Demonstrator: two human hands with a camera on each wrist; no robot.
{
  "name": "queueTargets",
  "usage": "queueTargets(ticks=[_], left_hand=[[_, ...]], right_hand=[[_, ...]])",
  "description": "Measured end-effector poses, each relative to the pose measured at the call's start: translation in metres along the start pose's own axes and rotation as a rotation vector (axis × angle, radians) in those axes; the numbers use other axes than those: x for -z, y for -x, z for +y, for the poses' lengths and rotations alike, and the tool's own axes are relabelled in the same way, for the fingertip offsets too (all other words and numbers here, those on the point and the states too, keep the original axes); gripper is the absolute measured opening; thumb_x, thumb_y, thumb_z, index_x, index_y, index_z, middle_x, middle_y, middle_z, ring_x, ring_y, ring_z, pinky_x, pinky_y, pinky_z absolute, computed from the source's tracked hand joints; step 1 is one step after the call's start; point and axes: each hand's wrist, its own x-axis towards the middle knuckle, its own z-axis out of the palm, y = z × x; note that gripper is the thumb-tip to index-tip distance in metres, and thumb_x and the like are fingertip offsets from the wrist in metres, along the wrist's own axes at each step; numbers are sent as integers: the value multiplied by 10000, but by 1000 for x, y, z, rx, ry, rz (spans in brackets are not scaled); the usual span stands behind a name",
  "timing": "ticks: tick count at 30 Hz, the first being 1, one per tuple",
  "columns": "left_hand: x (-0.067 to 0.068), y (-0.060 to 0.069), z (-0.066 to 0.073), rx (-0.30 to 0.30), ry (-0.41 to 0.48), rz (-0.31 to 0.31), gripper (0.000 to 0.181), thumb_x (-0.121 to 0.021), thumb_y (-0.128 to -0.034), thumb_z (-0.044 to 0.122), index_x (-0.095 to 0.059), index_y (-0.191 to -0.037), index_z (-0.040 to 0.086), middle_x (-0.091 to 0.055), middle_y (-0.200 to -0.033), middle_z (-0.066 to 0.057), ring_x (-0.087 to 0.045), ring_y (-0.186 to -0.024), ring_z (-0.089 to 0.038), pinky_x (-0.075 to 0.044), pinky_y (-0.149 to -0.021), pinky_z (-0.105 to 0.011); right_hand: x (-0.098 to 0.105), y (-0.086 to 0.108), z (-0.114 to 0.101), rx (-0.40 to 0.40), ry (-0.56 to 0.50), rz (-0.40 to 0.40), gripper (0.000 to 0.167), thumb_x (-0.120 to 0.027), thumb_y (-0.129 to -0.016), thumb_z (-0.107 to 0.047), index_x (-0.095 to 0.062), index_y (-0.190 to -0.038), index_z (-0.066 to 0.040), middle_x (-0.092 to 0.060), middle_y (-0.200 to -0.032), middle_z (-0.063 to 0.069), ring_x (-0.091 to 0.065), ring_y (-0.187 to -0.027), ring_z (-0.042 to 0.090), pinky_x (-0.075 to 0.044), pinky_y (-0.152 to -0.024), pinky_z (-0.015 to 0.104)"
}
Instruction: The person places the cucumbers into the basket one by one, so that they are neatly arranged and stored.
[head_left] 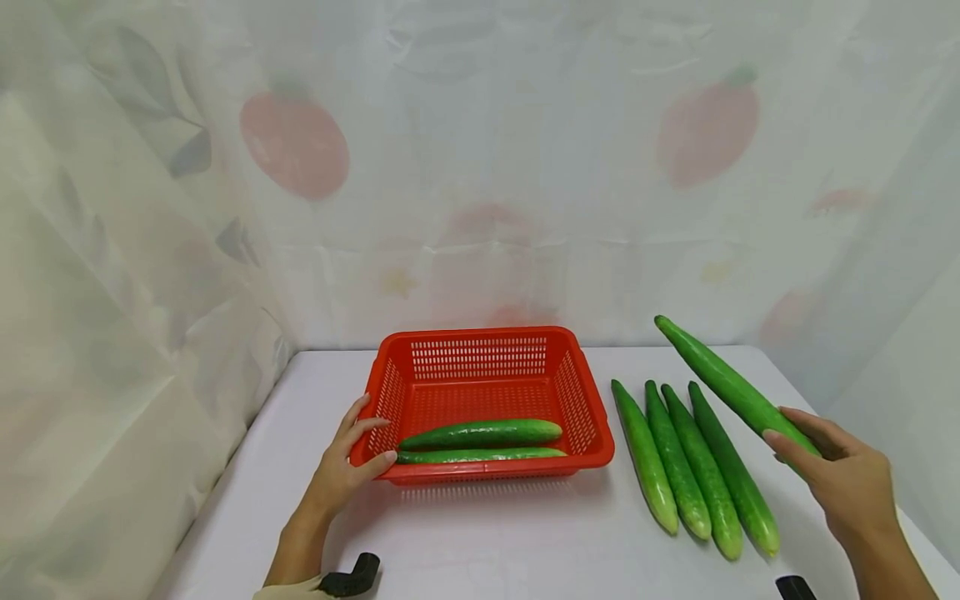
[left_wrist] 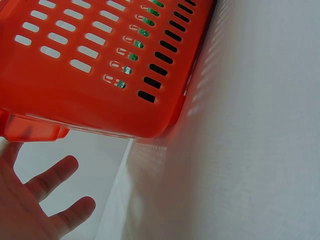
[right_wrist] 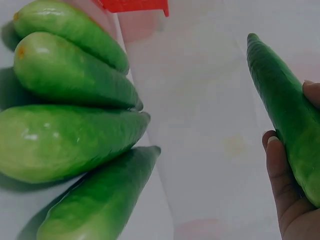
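Okay, right hand (head_left: 851, 479) at 4 o'clock grips a lifted cucumber (head_left: 731, 387) by its near end, tip toward 10. Four loose cucumbers (head_left: 701, 471), also about 4, on white table (head_left: 525, 542). Left hand (head_left: 347, 467), between 7 and 8, holds red slotted basket (head_left: 495, 468) by its rim, outer fingers splayed. Two more cucumbers (head_left: 480, 433) inside, near wall, 6. Fruit-print sheet (head_left: 480, 125) behind, 12.

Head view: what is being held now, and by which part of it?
The right grip holds a cucumber near its thicker, lower end. The left grip touches the red basket at its near left corner.
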Motion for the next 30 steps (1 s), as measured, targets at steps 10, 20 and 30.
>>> queueTargets(ticks=[10, 20, 30], left_hand=[[1, 0, 2, 7, 5, -7, 462, -723, -832, 266, -602, -1243, 93, -180, -1575, 2, -168, -1404, -343, -304, -964, -667], [1, -1, 1, 5, 4, -4, 470, -723, -831, 278, -600, -1247, 94, -176, -1577, -2, -165, -1406, -351, -323, -952, -663], [1, 0, -1, 8, -4, -2, 473, -728, -829, 277, -601, -1248, 97, -180, -1576, 3, -175, -1402, -356, -339, -949, -650]], right_hand=[[-12, -6, -13, 70, 95, -57, 422, -731, -861, -68, -646, -1271, -127, -659, -1003, -210, -667, -748, 57, -498, -648, 153], [-20, -9, -24, 126, 166, -119, 451, -713, -880, -85, -602, -1317, -97, -631, -1058, -216, -639, -853, -1, -500, -680, 159], [-33, -9, -34, 190, 221, -159, 440, -725, -875, -104, -611, -1299, -73, -641, -1083, -188, -575, -977, -19, -475, -725, 140]])
